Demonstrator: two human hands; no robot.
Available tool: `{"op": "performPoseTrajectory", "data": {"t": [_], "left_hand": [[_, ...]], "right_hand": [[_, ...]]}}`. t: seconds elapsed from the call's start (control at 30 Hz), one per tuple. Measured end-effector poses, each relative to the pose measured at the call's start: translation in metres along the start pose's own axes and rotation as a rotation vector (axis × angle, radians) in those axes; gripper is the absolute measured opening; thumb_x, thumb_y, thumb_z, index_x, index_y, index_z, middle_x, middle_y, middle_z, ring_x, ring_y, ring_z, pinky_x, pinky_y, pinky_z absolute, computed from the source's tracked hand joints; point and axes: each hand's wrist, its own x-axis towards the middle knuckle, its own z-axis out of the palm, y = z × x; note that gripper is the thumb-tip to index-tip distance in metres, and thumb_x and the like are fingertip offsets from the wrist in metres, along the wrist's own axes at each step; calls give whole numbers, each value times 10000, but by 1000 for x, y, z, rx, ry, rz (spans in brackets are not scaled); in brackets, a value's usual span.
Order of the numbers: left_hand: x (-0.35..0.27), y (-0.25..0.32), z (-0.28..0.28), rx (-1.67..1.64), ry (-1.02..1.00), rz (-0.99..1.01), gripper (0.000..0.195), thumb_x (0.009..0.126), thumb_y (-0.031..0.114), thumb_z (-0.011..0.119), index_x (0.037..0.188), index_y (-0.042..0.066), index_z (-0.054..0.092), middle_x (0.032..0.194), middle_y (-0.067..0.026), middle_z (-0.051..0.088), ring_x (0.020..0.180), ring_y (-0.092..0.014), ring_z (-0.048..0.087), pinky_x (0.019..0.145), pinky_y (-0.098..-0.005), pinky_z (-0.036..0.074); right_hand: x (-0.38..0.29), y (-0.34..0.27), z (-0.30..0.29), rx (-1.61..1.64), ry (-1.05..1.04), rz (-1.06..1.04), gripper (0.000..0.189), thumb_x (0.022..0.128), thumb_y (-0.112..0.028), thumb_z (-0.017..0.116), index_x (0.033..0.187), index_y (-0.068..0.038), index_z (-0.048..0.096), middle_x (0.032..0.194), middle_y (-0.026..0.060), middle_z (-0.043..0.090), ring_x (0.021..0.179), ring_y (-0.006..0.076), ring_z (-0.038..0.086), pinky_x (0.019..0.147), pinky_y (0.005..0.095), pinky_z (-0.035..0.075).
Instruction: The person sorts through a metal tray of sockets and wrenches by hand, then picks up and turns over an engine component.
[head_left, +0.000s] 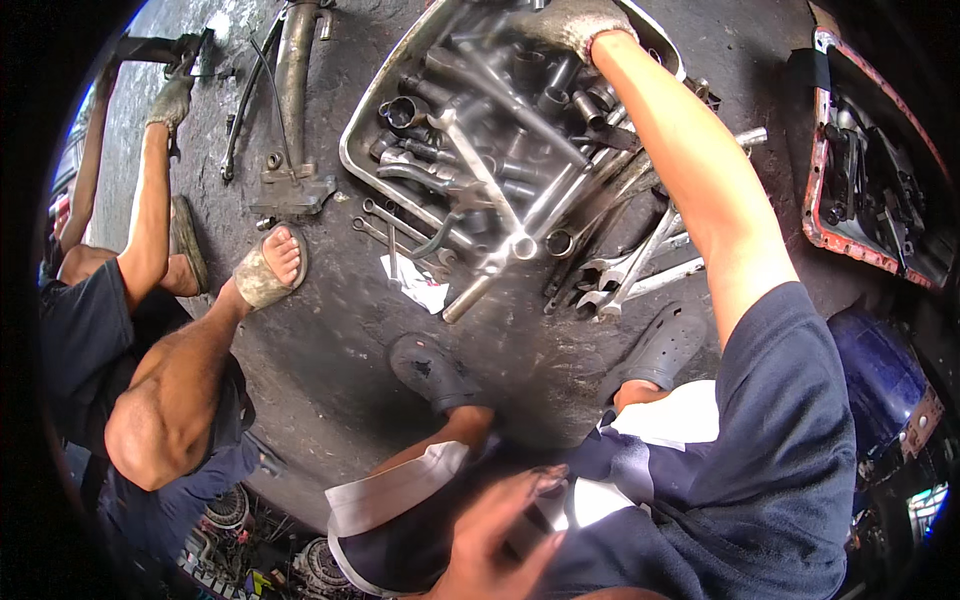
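My right hand (574, 24), in a soiled knit glove, reaches into the far end of a metal tray (367, 101) heaped with sockets and wrenches. Its fingers are blurred and partly cut off by the top edge, so I cannot tell what they grip. A long metal bar (517, 105) lies blurred over the heap just below it. Nearer me, a combination wrench (480, 165) and a shiny bar (472, 296) lean across the tray's front rim. Low in the view is my left hand (491, 536), bare and blurred above my lap, thumb and fingers apart with nothing visible in them.
Open-end wrenches (630, 285) and small combination wrenches (390, 217) lie on the floor with a crumpled white paper (416, 283). At left, a co-worker's gloved hand (169, 101) is near a metal column (296, 90). A red-rimmed pan (817, 165) of tools and a blue cylinder (874, 375) stand right.
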Motion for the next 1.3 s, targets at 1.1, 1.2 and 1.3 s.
{"op": "performPoseTrajectory", "data": {"t": [1.1, 1.2, 1.3], "left_hand": [[2, -3, 35, -14, -47, 50, 593, 863, -44, 712, 1415, 3, 503, 1363, -300, 572, 1171, -363, 639, 1029, -470, 478], [-3, -4, 33, 11, -53, 77, 620, 861, -72, 695, 1437, 28, 488, 1372, -304, 559, 1193, -385, 626, 1030, -489, 486], [-9, -7, 30, -11, -54, 129, 627, 851, -96, 684, 1436, 21, 489, 1378, -301, 550, 1245, -400, 594, 1037, -503, 490]], "right_hand": [[-141, -26, 14, -90, -256, -518, 276, 742, -200, 694, 953, -28, 733, 813, 164, 705, 727, 278, 711, 602, 401, 567], [-160, -26, 28, -102, -39, -515, 257, 697, -237, 719, 856, -42, 773, 860, 185, 716, 869, 326, 730, 777, 435, 568], [-177, -22, 34, -76, -37, -607, 310, 798, -234, 743, 1048, -52, 714, 1091, 155, 654, 1181, 316, 580, 1137, 536, 375]]}}
